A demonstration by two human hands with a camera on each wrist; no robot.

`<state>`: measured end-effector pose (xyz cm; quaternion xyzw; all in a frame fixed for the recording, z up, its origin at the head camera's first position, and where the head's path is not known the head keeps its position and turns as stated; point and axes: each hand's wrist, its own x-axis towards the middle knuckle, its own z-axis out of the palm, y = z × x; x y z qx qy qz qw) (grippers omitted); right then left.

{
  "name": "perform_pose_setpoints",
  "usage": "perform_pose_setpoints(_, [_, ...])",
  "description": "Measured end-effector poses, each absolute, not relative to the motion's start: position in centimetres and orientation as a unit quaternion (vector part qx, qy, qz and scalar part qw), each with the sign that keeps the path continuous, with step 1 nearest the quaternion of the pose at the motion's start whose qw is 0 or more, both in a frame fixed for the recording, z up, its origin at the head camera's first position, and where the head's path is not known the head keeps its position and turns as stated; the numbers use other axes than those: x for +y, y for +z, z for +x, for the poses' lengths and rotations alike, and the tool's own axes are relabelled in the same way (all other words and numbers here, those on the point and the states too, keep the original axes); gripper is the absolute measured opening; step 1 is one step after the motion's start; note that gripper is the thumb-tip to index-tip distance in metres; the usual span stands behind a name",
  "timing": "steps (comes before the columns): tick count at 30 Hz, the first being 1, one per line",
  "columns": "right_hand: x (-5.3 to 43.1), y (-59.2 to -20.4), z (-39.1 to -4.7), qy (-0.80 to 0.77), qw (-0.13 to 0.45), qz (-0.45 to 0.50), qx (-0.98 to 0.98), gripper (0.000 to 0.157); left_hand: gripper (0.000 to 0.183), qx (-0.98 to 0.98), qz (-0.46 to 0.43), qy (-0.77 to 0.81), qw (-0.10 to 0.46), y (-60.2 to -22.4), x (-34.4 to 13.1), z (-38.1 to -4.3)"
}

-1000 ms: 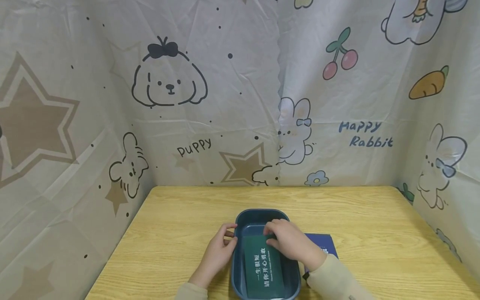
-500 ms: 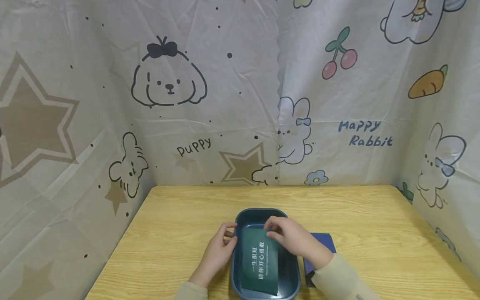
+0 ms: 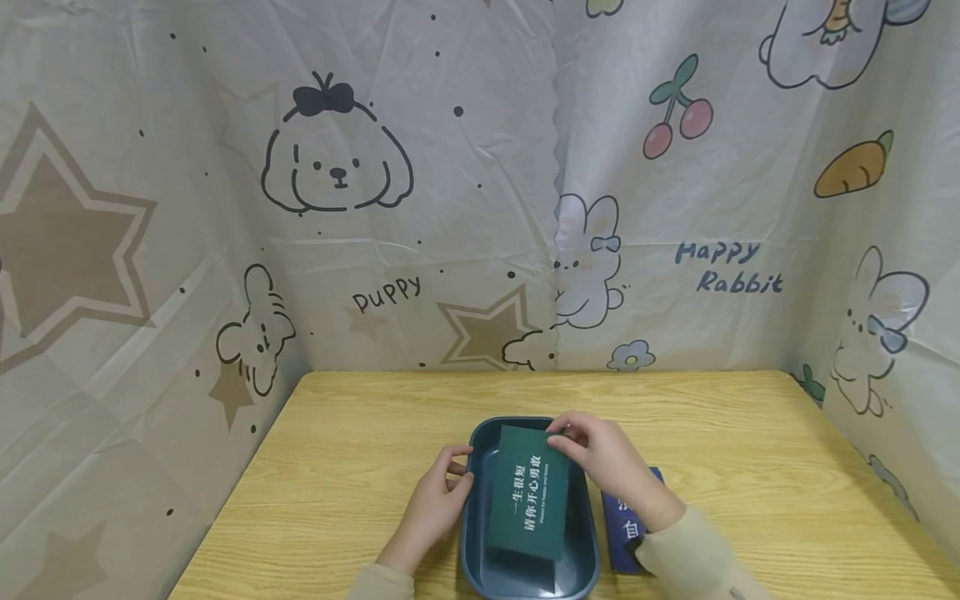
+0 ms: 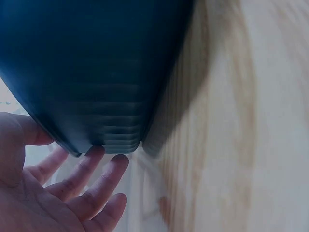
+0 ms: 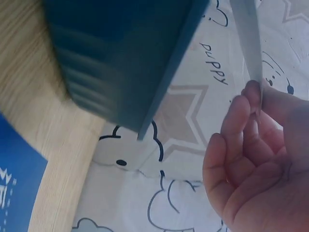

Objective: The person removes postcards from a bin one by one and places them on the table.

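Note:
A green card [image 3: 525, 492] with white printed characters is pinched at its far right corner between the thumb and fingers of my right hand [image 3: 602, 458]. The card is raised and tilted over a dark blue tray [image 3: 588, 542], seen edge-on as a thin sheet in the right wrist view. At the tray's left rim, my left hand [image 3: 435, 500] rests its fingers against the edge. From the left wrist view, those fingers [image 4: 108, 179] touch the tray's outer wall with the thumb near the rim.
A blue card or booklet [image 3: 624, 542] with white characters lies on the wooden table [image 3: 337, 467], right of the tray and partly under my right forearm. A cartoon-printed cloth [image 3: 450, 208] hangs behind the table and along both sides.
My right hand has lifted the green card from the tray's bottom and moved it up, away from me and slightly right. My left hand stays at the rim.

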<state>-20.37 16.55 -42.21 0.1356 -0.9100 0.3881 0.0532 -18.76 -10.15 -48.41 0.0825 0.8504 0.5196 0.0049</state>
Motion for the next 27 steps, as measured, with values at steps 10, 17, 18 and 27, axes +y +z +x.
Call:
perform_pose_setpoints(10, [19.4, -41.6, -19.8, 0.413, 0.076, 0.075, -0.904, 0.013, 0.037, 0.853, 0.085, 0.514, 0.006, -48.6, -10.2, -18.9])
perform_pose_setpoints(17, [21.7, -42.1, -19.6, 0.411, 0.083, 0.044, -0.907, 0.020, 0.036, 0.866, 0.085, 0.493, -0.006, -48.6, -10.4, -19.1])
perform_pose_setpoints(18, [22.0, -42.1, -19.5, 0.410, 0.083, 0.041, -0.907, 0.022, 0.036, 0.866, 0.086, 0.492, -0.008, -48.6, -10.4, -19.1])
perform_pose_setpoints(27, [24.1, -42.4, -18.8, 0.406, 0.086, 0.013, -0.910, 0.026, 0.033, 0.876, 0.087, 0.474, -0.029, -48.1, -10.2, -19.0])
